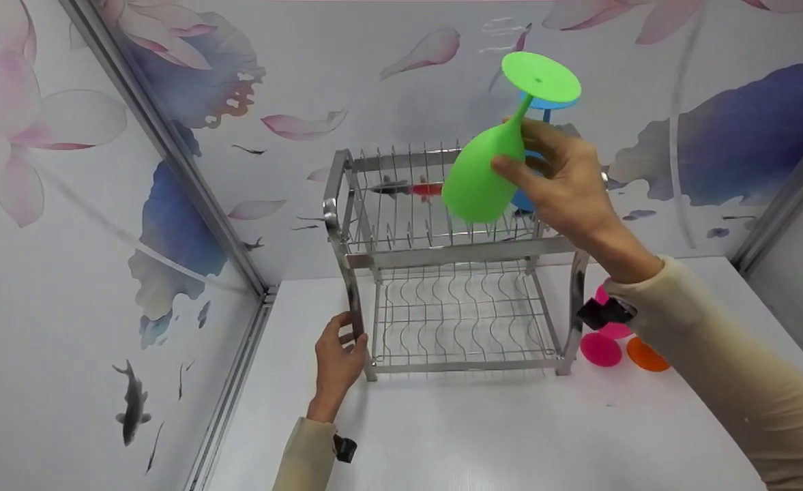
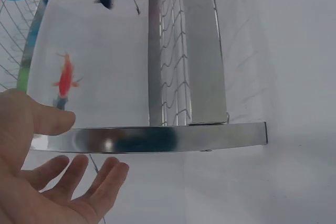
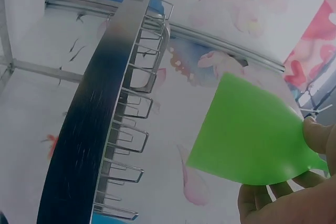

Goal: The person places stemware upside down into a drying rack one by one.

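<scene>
Bright light, pale sheen on tabletop (image 1: pixel 462 436), hazier wrist views

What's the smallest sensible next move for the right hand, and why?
I'd probably have the right hand tip the green goblet straighter, mouth down, before lowering it toward the rack's upper tier. It is held base-up but leaning, clear of the wires in the right wrist view, and the blue goblet is also base-up.

Smooth plastic green goblet (image 1: pixel 486 174), polished metal rack (image 1: pixel 469 255), 2 matt cloth sleeves (image 1: pixel 728 361), orange disc (image 1: pixel 647 355) apparently plastic.
</scene>
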`<move>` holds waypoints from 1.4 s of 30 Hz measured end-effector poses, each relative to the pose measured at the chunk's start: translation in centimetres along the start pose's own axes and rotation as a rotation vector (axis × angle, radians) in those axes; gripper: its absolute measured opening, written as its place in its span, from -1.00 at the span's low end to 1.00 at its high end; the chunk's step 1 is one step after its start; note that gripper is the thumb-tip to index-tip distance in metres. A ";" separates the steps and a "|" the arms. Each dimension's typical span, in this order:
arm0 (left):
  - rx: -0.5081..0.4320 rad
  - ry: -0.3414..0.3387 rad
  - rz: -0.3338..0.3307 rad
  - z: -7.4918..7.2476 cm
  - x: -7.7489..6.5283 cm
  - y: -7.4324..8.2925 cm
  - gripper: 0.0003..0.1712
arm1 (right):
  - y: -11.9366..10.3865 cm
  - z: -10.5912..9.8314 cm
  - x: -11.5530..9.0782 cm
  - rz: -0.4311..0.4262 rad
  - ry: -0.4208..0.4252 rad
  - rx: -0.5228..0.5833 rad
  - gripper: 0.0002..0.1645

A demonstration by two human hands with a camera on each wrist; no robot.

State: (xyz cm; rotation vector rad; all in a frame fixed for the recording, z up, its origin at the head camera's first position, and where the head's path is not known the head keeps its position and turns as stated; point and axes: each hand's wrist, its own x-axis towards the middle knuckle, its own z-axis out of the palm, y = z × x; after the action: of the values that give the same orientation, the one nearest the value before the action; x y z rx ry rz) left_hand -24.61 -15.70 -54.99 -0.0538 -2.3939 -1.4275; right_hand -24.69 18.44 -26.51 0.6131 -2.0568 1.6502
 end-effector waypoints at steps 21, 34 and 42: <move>0.038 -0.015 0.011 0.7 0.1 -0.4 -0.51 | 5.3 2.5 6.2 0.160 -0.003 -0.270 -0.37; 0.036 -0.017 -0.004 0.7 0.1 -0.6 -0.51 | 8.4 2.8 6.0 0.286 -0.030 -0.338 -0.34; 0.051 -0.004 0.007 0.7 0.0 -0.5 -0.52 | 8.6 3.0 6.0 0.295 -0.044 -0.351 -0.37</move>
State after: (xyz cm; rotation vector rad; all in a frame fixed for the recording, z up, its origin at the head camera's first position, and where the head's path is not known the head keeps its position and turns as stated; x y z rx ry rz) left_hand -24.93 -15.38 -55.71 -0.0522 -2.4296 -1.3641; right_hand -34.73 16.73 -30.38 0.2366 -2.4857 1.3748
